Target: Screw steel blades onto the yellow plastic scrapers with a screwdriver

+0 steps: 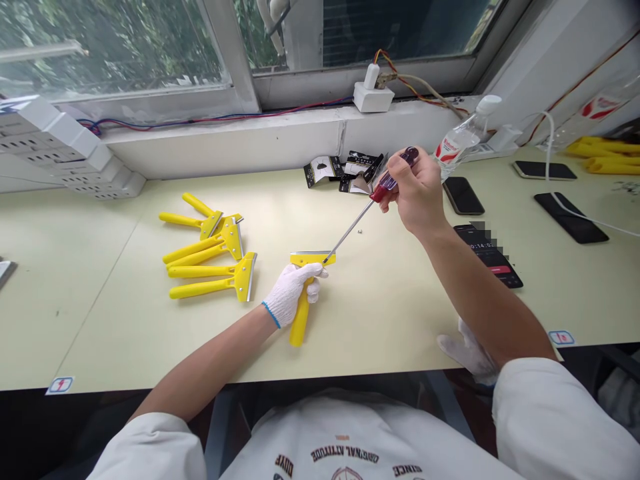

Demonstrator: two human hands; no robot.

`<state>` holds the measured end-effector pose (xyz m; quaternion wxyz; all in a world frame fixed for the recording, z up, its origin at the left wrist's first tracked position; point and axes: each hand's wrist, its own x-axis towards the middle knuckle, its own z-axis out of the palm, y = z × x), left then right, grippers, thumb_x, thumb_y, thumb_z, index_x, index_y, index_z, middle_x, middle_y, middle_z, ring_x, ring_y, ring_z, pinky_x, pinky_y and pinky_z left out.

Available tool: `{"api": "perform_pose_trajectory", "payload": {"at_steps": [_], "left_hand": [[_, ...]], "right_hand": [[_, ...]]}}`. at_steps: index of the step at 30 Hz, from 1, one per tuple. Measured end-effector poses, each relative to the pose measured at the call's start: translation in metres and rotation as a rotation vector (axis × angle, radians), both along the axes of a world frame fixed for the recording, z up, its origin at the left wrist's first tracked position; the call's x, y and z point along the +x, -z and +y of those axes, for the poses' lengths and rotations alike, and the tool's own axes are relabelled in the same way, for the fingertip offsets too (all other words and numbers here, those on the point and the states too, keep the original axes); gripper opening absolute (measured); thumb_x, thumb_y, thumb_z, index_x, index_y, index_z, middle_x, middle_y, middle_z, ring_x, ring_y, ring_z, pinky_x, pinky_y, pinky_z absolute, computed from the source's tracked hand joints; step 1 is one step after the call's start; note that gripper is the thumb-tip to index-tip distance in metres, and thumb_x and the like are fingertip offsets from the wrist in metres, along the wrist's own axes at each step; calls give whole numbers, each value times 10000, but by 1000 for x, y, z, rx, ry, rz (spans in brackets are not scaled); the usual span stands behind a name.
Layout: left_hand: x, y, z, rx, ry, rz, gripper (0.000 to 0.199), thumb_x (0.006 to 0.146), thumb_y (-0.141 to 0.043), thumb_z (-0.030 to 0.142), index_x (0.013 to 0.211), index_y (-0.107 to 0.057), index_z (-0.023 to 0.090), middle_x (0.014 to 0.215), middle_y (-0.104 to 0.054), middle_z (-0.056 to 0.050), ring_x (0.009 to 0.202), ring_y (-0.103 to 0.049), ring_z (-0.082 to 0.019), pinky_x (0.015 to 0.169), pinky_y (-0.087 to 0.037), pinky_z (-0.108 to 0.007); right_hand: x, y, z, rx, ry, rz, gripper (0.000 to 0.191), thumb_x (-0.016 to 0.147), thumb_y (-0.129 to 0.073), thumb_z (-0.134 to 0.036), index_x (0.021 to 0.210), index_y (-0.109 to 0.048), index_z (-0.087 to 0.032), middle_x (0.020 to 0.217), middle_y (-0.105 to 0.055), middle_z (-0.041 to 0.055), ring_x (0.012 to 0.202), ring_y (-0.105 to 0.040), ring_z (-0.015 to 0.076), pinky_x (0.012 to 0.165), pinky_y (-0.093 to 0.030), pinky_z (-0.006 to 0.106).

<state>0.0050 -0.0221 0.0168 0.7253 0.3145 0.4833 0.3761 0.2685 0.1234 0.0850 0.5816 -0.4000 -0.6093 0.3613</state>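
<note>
My left hand [293,293], in a white knit glove with a blue cuff edge, is closed around a yellow scraper [300,323] near its head. The scraper's blade edge points away from me and its handle towards me. My bare right hand [417,190] grips a screwdriver [383,189] with a dark, red-collared handle. Its long metal shaft slants down to the left, and the tip meets the scraper head near the right end. A tiny metal piece, perhaps a screw [360,231], lies on the table [380,320]. Several more yellow scrapers [244,277] lie to the left.
Black and white packets [323,170] lie by the wall. At the right are a plastic bottle [457,143], a phone showing a timer [490,257], other phones [463,195] and a loose white glove [467,350]. White boxes [107,170] are stacked at the left.
</note>
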Motion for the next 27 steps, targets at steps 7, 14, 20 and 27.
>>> {"api": "perform_pose_trajectory", "payload": {"at_steps": [7,14,20,27], "left_hand": [[-1,2,0,-18,7,40,285,865,-805,428,842,-704,162,556,-433,42,483,-373,-94,492,-335,-253],[0,-2,-1,-3,12,51,274,876,-796,416,849,-699,161,568,-451,38,488,-366,-91,489,-328,-250],[0,0,-1,7,4,73,318,889,-799,453,867,-724,145,561,-450,35,494,-375,-97,496,-343,-255],[2,9,1,47,-38,54,327,859,-852,430,895,-727,130,637,-544,0,528,-398,-90,514,-363,-248]], "right_hand": [[-2,3,2,-14,37,32,577,841,-758,-851,964,-583,-315,626,-596,-24,474,-633,201,372,-450,330],[-7,4,0,-51,67,74,589,832,-785,-834,918,-547,-302,619,-613,-34,431,-611,182,328,-442,311],[-9,1,-9,-8,53,57,590,832,-773,-849,1035,-603,-321,623,-612,-29,493,-682,222,363,-482,321],[-24,-21,-56,82,43,3,512,881,-780,-783,1103,-618,-351,792,-664,12,650,-762,265,433,-518,359]]}}
